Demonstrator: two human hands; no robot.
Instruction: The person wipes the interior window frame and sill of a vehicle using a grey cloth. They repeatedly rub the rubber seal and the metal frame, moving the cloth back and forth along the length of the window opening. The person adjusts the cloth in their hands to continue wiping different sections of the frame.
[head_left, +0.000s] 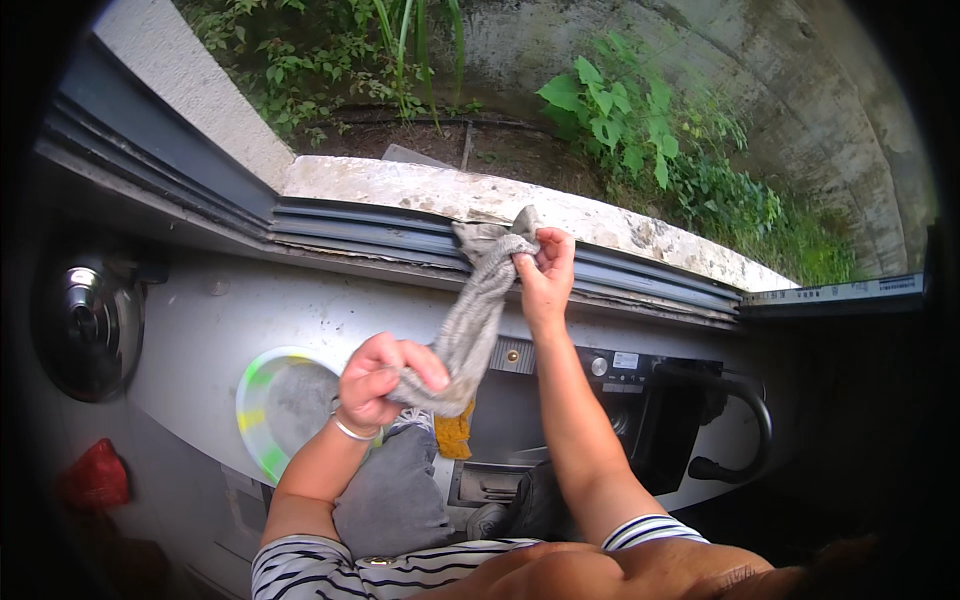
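Observation:
A long grey cloth (470, 335), damp-looking and bunched into a loose twist, stretches between my two hands above the counter edge. My left hand (385, 380), with a bracelet at the wrist, is closed round its lower end. Farther away and to the right, my right hand (548, 275) pinches the upper part between thumb and fingers. A loose end of the cloth flops past the right hand, over the window track (390, 235). Below the left hand stands a white basin (248, 405) with green and yellow patches, partly hidden by the left forearm.
An orange-yellow cloth (453, 437) hangs near the sink area. A dark, shiny round vessel (85, 320) stands at the far left, with a red item (97, 475) below it. A curved black handle (765, 420) is at the right. Plants (620, 110) grow beyond the stone sill (400, 185).

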